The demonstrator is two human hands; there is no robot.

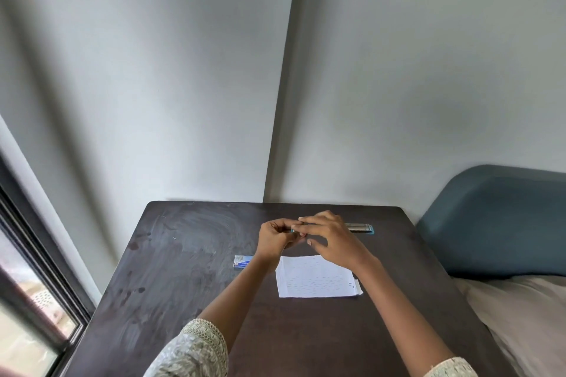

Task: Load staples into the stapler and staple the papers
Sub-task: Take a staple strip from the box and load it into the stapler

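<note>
- Table: dark top, carrying all the task items; a bed adjoins its right edge.
- Papers: a small white stack lying flat at centre, nearer than both hands; no staple is discernible, so stapling is judged still to be done.
- Right hand: fingers loosely spread, fingertips meeting the left hand over the far centre of the table; whether it pinches anything cannot be told.
- Left hand: curled closed around a small object with a teal tip, probably the stapler, which is almost wholly hidden.
- Tray: teal-edged, holding what look like metallic strips, probably staples, on the table just right of the right hand.
- Box: small, blue and white, left of the papers, partly behind the left wrist.
- Progress: loading appears under way; whether staples are seated cannot be told.
</note>
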